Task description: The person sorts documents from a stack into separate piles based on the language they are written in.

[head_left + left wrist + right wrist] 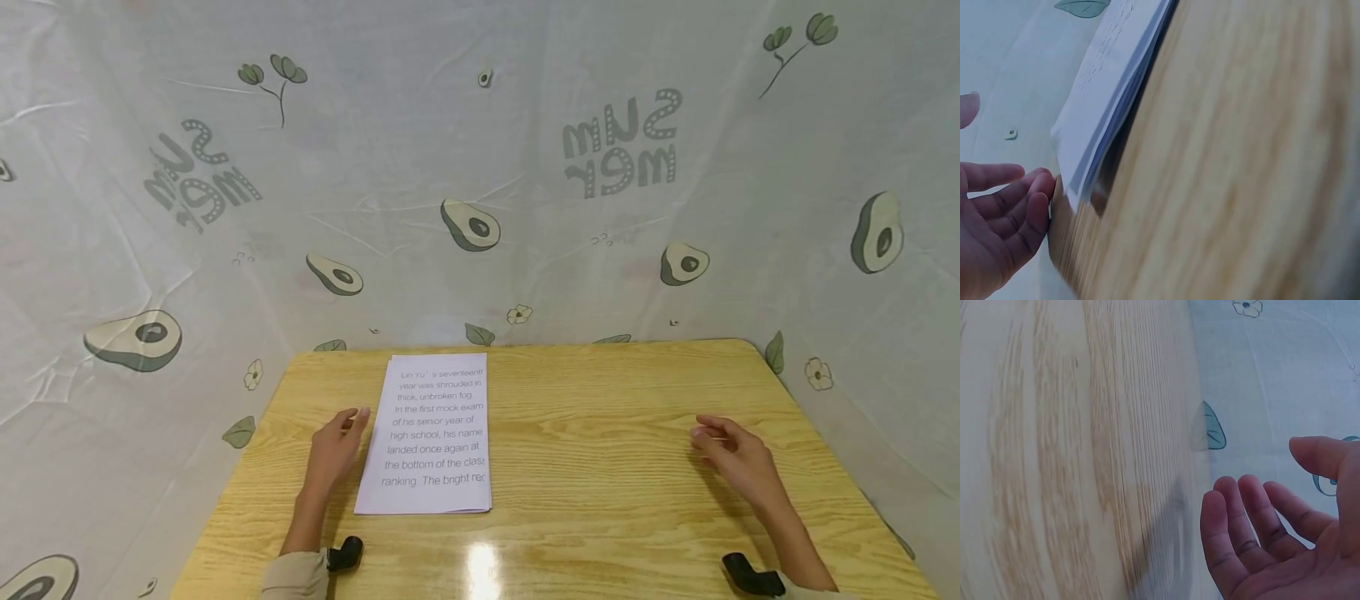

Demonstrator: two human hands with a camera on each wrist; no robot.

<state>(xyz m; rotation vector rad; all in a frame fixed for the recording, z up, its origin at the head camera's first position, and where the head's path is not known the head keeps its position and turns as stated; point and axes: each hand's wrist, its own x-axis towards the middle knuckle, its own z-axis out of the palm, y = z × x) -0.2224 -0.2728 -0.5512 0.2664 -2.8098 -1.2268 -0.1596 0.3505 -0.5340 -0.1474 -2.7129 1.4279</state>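
A thin stack of white paper sheets (435,433) with large printed English text lies on the wooden table, left of the middle. Just beside its left edge is my left hand (335,450), fingers loosely bent and nothing in them. The left wrist view shows the slightly spread layers of the paper stack (1110,94) close by the left hand (1004,231). Far to the right, my right hand (738,462) hovers over the table with relaxed, gently curved fingers. In the right wrist view the right hand (1272,550) holds nothing, its thumb apart from the fingers.
The light wooden table (600,500) has a rounded far edge. Behind and at both sides hangs a pale curtain (405,150) printed with avocados, leaves and mirrored lettering. A black wrist mount (345,554) sits at the left sleeve, another black mount (752,575) at the right.
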